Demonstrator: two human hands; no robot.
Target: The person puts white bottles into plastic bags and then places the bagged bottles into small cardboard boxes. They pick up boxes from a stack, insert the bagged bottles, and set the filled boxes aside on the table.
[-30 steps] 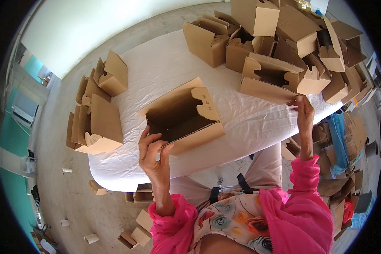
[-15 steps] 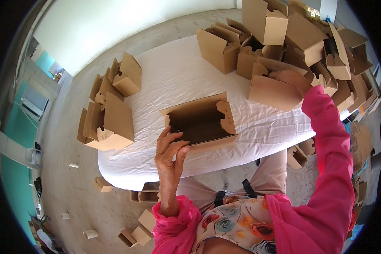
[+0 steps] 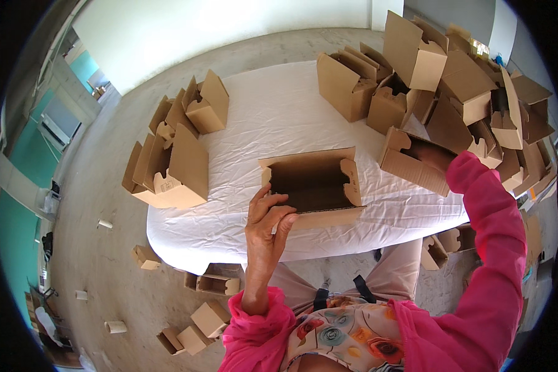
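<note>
On the white-covered table, an open brown cardboard box (image 3: 328,218) stands in front of me, its inside dark and hollow. My left hand (image 3: 268,220) pinches its near left corner, thumb outside the near wall and fingers over the rim. At the right, my right hand (image 3: 433,155) reaches down into a second open cardboard box (image 3: 412,168), which sits at an angle beside a heap. The walls of that box hide my right fingers, so their grip does not show.
A large heap of open cardboard boxes (image 3: 468,80) fills the right end of the table (image 3: 273,105). Several more boxes (image 3: 189,167) stand together at the left. Below, small boxes (image 3: 211,317) and white cylinders (image 3: 115,327) lie on the concrete floor.
My right hand has gone from the top of the right-hand box down into it, and that box has turned. My left hand keeps its hold. The whole view has shifted slightly.
</note>
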